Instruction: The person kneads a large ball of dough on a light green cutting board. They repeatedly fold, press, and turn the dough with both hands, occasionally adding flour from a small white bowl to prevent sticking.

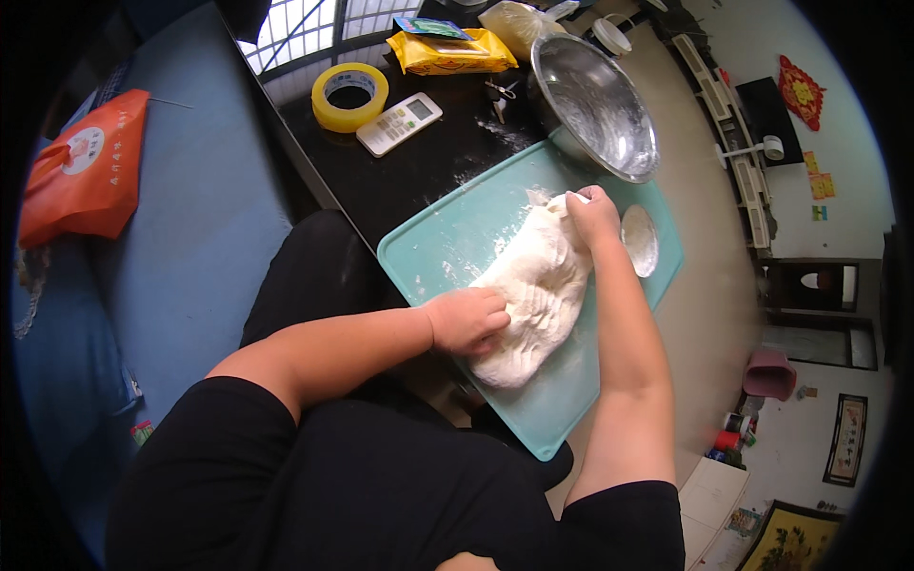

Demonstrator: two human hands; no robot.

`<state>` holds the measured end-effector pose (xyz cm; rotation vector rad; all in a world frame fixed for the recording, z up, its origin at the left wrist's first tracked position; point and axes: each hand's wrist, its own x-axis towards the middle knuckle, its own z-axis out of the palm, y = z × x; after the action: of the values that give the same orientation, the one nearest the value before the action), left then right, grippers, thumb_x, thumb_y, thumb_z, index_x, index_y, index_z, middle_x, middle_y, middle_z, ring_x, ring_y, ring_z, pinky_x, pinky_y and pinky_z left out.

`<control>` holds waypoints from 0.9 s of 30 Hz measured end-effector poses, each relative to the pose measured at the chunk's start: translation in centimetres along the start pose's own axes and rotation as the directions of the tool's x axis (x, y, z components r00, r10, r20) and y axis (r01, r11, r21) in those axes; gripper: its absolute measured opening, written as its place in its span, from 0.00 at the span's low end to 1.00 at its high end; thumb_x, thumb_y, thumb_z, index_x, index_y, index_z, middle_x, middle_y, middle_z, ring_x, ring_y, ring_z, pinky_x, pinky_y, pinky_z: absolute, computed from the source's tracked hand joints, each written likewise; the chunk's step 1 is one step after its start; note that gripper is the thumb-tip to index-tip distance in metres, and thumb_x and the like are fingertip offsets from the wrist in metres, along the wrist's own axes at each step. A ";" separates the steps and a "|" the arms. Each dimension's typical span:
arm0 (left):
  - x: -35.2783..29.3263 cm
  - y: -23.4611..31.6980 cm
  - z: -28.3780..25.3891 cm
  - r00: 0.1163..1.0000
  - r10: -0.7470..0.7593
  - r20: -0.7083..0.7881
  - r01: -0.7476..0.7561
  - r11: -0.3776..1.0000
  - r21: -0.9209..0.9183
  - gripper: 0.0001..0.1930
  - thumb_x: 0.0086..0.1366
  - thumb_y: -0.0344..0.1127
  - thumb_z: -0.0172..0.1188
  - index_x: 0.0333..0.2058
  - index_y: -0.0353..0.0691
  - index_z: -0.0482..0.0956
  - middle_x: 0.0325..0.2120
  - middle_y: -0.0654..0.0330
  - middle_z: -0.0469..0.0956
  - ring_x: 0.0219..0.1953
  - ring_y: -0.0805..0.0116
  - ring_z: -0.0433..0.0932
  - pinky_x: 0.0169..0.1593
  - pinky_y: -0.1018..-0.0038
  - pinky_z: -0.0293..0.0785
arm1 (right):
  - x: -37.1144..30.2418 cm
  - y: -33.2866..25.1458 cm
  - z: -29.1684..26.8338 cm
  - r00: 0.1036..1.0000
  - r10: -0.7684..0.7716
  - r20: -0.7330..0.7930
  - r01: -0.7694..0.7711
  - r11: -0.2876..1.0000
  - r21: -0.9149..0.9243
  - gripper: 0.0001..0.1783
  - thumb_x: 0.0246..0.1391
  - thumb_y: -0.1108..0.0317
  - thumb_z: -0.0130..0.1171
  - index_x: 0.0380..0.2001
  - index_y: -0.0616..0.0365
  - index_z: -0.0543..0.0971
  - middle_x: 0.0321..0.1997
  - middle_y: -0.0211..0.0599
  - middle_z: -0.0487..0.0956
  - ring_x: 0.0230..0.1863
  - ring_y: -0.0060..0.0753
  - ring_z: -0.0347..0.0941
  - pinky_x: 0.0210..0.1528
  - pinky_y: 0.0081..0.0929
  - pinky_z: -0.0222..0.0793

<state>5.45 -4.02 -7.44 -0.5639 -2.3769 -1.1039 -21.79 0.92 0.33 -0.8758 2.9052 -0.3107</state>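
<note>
A long, lumpy slab of white dough lies across a teal cutting board, its surface creased and dusted with flour. At its near left side, my left hand presses in with curled fingers gripping the edge. My right hand is closed around the far right end, with the fingertips partly hidden. Just right of that hand, a small bowl of flour rests on the board. Beyond the board's far edge, a shiny metal mixing bowl stands tilted, its inside smeared with flour.
The dark table also bears a roll of yellow tape, a white remote control, keys, a yellow packet and a bag of pale powder. On the left, an orange bag sits on a blue couch.
</note>
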 end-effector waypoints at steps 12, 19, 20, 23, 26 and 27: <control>0.1 0.6 -0.5 0.998 -0.057 -0.003 0.057 0.996 0.070 0.15 0.46 0.37 0.63 0.30 0.41 0.68 0.29 0.56 0.68 0.35 0.55 0.71 0.37 0.65 0.71 | -9.7 -1.9 -0.6 0.958 -0.101 -0.269 0.104 0.995 -0.002 0.17 0.42 0.52 0.61 0.13 0.53 0.77 0.20 0.38 0.76 0.22 0.46 0.72 0.26 0.37 0.67; 0.0 0.6 -0.5 0.998 -0.051 -0.024 0.051 0.999 0.015 0.16 0.45 0.37 0.63 0.29 0.41 0.67 0.28 0.56 0.67 0.32 0.56 0.70 0.35 0.66 0.70 | -3.8 -1.2 4.9 0.766 -0.355 -0.536 0.164 0.914 -0.371 0.10 0.42 0.57 0.57 0.20 0.50 0.73 0.27 0.35 0.75 0.32 0.43 0.72 0.33 0.42 0.67; 0.1 0.5 -0.5 0.998 -0.048 -0.027 0.048 0.999 0.005 0.16 0.45 0.37 0.64 0.29 0.41 0.67 0.27 0.57 0.67 0.32 0.56 0.70 0.35 0.66 0.70 | -3.2 -1.0 4.9 0.716 -0.394 -0.577 0.170 0.899 -0.403 0.09 0.43 0.58 0.54 0.26 0.49 0.72 0.31 0.36 0.73 0.37 0.45 0.71 0.36 0.44 0.66; 0.2 0.5 -0.6 0.999 -0.034 -0.016 0.034 0.999 -0.029 0.15 0.45 0.37 0.64 0.28 0.41 0.67 0.27 0.57 0.67 0.32 0.56 0.70 0.35 0.66 0.70 | -0.9 0.1 5.1 0.660 -0.433 -0.614 0.212 0.891 -0.401 0.10 0.43 0.58 0.52 0.29 0.49 0.71 0.33 0.37 0.72 0.37 0.46 0.70 0.39 0.44 0.65; 0.0 0.3 -0.6 0.998 -0.058 -0.010 0.057 0.998 -0.032 0.15 0.45 0.37 0.64 0.28 0.41 0.66 0.27 0.57 0.67 0.32 0.56 0.70 0.35 0.66 0.70 | 1.9 0.3 5.8 0.876 -0.229 -0.424 0.095 0.945 -0.314 0.15 0.48 0.53 0.47 0.26 0.52 0.75 0.31 0.43 0.78 0.34 0.51 0.75 0.37 0.47 0.69; -0.2 0.4 -0.5 0.998 -0.063 -0.008 0.062 0.997 -0.037 0.15 0.45 0.37 0.64 0.28 0.41 0.66 0.27 0.56 0.67 0.32 0.56 0.70 0.35 0.65 0.70 | 2.4 0.5 6.0 0.923 -0.165 -0.348 0.056 0.952 -0.303 0.17 0.49 0.52 0.46 0.26 0.53 0.76 0.30 0.45 0.79 0.33 0.52 0.76 0.37 0.47 0.71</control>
<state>5.94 -4.22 -6.98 -0.4993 -2.3856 -1.1769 -23.14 -0.99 -5.66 -1.1401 3.3164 -0.0615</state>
